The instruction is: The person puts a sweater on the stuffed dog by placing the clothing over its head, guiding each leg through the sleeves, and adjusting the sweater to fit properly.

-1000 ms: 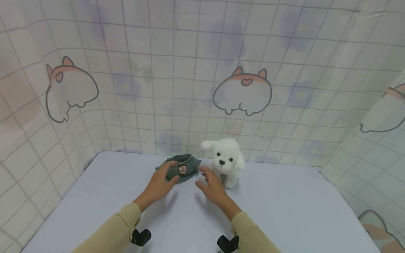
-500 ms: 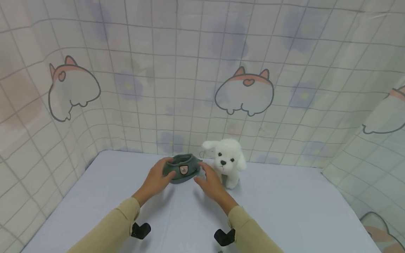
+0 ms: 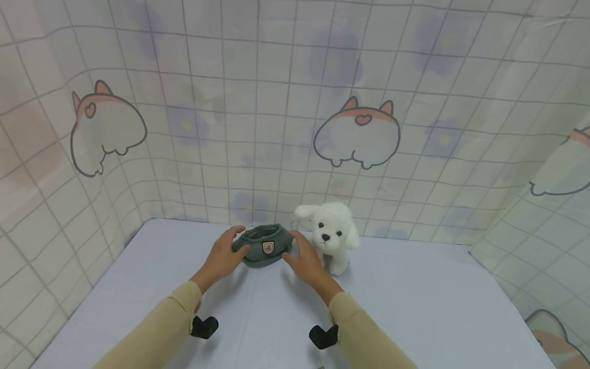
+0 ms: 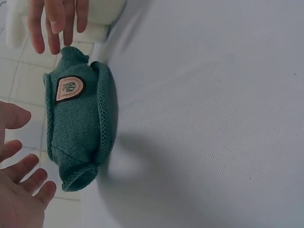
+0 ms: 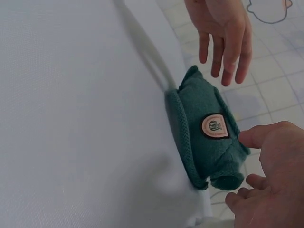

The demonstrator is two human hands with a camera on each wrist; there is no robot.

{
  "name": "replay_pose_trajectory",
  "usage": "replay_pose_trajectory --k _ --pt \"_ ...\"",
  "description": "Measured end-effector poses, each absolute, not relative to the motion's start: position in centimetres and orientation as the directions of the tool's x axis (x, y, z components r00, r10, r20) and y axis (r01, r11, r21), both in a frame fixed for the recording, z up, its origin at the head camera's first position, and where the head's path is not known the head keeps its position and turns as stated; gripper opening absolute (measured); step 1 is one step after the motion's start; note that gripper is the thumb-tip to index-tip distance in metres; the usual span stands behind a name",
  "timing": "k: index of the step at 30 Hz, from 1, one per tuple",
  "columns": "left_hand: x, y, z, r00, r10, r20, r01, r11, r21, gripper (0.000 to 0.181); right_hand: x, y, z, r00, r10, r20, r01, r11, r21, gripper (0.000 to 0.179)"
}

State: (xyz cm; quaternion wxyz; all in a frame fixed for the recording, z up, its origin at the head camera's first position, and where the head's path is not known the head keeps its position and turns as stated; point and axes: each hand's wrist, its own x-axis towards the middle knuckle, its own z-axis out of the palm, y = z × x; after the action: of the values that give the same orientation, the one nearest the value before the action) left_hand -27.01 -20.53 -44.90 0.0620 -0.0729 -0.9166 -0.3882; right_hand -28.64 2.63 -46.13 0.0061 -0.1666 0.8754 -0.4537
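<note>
A small green knitted doll sweater [image 3: 254, 253] with a shield-shaped patch [image 3: 268, 248] stands on the table, its neck opening facing up. My left hand [image 3: 222, 258] is beside its left sleeve, fingers spread; in the left wrist view a gap shows between fingers and knit. At the other end, my right hand [image 3: 308, 261] hovers around the right sleeve with relaxed fingers. Its thumb overlaps the sweater's edge [image 5: 209, 152] in the right wrist view; I cannot tell whether it touches. Just right of that hand sits a white plush dog [image 3: 333, 221].
The white-covered table [image 3: 415, 297] ends at a grid-patterned cloth backdrop [image 3: 272, 113] with printed corgi drawings. Cloth also hangs along the left and right sides. A black wrist mount [image 3: 204, 327] hangs below the left sleeve, another [image 3: 323, 336] by the right.
My left hand has drawn left from in front of the sweater to its left end. The right hand has shifted slightly up to the right sleeve. The plush dog stays put.
</note>
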Motion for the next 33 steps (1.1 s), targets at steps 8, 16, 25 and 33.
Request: replay_pose_trajectory --k 8,16,25,33 --pt "-27.8 -20.9 -45.3 -0.985 0.087 0.147 0.165 0.701 0.694 0.054 -29.3 2.4 -46.1 -0.947 -0.301 0.110 -0.269 0.558 -0.785 0.060" --pt "-28.5 -21.4 -46.0 -0.989 0.093 0.111 0.144 0.707 0.692 0.055 -30.1 2.0 -46.3 -0.954 -0.283 0.095 -0.250 0.584 -0.772 0.061" --pt "-28.8 -21.4 -46.4 -0.992 0.098 0.077 0.124 0.704 0.700 0.054 -30.4 1.8 -46.4 -0.963 -0.262 0.065 -0.212 0.584 -0.783 0.059" --pt "-28.5 -21.1 -46.6 -0.993 0.087 0.082 0.120 0.690 0.714 0.047 -30.3 1.7 -47.0 -0.960 -0.263 0.095 -0.236 0.582 -0.778 0.055"
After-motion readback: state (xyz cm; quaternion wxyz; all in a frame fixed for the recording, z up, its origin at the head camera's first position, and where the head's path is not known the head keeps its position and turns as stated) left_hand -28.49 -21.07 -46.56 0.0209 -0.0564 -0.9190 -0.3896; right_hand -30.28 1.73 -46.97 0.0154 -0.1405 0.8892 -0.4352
